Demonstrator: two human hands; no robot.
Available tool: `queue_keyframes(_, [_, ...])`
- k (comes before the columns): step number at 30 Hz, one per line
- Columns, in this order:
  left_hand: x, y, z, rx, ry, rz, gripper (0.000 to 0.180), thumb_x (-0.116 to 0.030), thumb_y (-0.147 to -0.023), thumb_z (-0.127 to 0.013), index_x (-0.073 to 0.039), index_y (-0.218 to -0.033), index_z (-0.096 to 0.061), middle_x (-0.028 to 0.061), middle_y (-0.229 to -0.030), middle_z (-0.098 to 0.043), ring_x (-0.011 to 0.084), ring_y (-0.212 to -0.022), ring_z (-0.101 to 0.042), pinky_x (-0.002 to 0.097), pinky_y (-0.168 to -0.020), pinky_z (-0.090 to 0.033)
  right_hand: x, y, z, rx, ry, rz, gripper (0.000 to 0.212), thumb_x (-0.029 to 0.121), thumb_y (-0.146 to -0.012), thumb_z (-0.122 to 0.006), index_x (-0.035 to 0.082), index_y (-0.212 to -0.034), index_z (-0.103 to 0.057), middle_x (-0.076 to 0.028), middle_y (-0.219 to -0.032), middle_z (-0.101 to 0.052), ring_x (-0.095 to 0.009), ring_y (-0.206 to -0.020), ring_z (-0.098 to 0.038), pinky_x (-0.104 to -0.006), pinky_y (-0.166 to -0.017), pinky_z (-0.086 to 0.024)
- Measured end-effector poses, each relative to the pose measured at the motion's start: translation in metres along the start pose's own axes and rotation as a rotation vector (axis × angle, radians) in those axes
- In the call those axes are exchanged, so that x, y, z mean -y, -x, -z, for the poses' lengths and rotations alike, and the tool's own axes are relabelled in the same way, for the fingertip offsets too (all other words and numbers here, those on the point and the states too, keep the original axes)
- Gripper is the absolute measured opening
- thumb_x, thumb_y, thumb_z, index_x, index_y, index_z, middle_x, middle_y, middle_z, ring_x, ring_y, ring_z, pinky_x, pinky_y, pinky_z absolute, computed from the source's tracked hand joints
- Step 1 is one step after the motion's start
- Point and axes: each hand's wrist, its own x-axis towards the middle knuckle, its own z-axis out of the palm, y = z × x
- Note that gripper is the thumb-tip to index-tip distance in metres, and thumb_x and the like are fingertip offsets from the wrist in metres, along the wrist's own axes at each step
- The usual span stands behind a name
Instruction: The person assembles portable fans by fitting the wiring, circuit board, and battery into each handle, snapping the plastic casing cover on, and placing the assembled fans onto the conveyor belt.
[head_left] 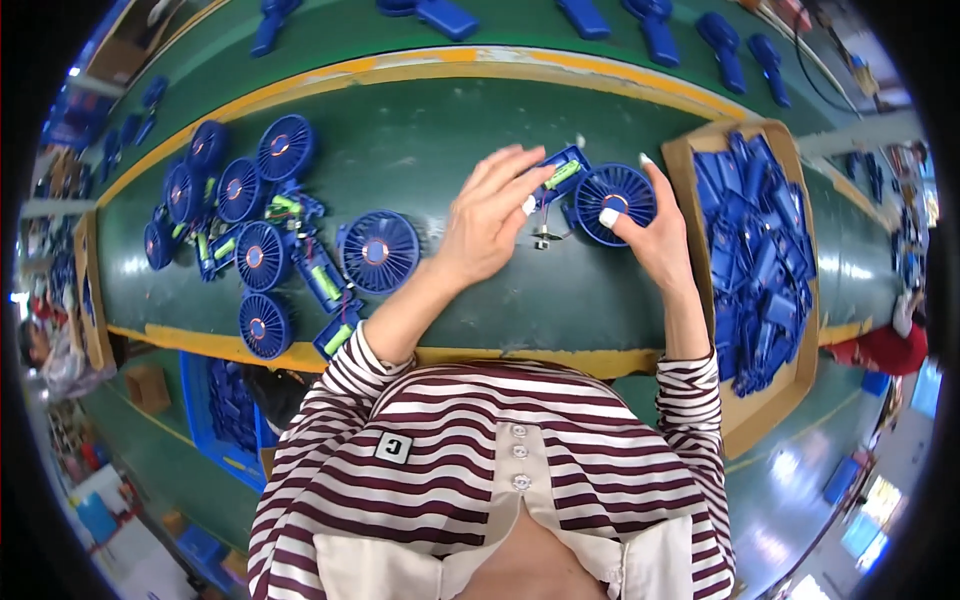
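Observation:
A blue handheld fan (625,190) with a round ribbed grille lies over the green bench in front of me. My right hand (655,232) grips the grille by its edge, thumb on the front and a finger at the far rim. The fan's opened handle (566,172) points left and shows a green battery inside. Beside the handle, my left hand (485,220) has its fingers stretched out, fingertips at the handle's end; whether they touch is unclear. A small metal part (543,238) sits below the handle, apparently on thin wires. Some fingertips wear white covers.
Several opened blue fans (262,255) with green batteries cluster on the left; one fan (379,251) lies nearer the middle. A cardboard box (745,420) of blue handle covers stands at the right. Beyond the yellow bench edge (480,62), more blue fans lie on a green surface.

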Motion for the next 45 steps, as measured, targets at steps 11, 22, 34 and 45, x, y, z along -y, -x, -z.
queue_keyframes(11, [-0.058,0.018,0.007,0.296,-0.143,0.361,0.023,-0.01,-0.072,-0.059,-0.003,-0.094,-0.061,0.0143,-0.078,-0.062,0.0302,-0.065,-0.061,0.0405,-0.059,-0.048,-0.017,0.001,0.012,-0.341,-0.381,0.012,0.074,0.01,-0.065,-0.073,-0.007,-0.126,-0.034,-0.014,-0.109,-0.053,-0.017,-0.095,-0.055,-0.0267,-0.084,-0.043])
queue_keyframes(22, [-0.036,-0.016,-0.01,0.597,-0.409,0.289,0.055,-0.009,-0.061,-0.069,-0.002,-0.112,-0.051,0.0116,-0.107,-0.053,0.0275,-0.108,-0.047,0.0388,-0.093,-0.036,0.007,0.001,0.03,-0.301,-0.82,-0.019,0.064,0.006,-0.068,-0.072,-0.006,-0.122,-0.04,-0.011,-0.109,-0.054,-0.016,-0.097,-0.054,-0.0271,-0.085,-0.043])
queue_keyframes(34, [-0.027,0.032,-0.009,0.506,1.585,1.202,0.045,-0.038,-0.083,-0.044,-0.003,-0.112,-0.048,0.02,-0.099,-0.058,0.0254,-0.078,-0.059,0.0378,-0.069,-0.051,0.021,-0.003,0.02,-0.172,-1.03,-0.033,0.043,0.009,-0.075,-0.067,-0.003,-0.112,-0.05,-0.005,-0.102,-0.058,-0.012,-0.092,-0.055,-0.0257,-0.084,-0.043])
queue_keyframes(45, [-0.033,0.028,-0.007,0.246,1.279,1.193,0.035,-0.008,-0.079,-0.06,-0.001,-0.111,-0.048,0.0127,-0.088,-0.06,0.0197,-0.067,-0.061,0.032,-0.059,-0.054,0.036,0.011,0.019,0.039,-0.915,-0.127,0.052,0.007,-0.07,-0.069,-0.004,-0.116,-0.048,-0.008,-0.104,-0.058,-0.014,-0.093,-0.055,-0.0261,-0.085,-0.043])
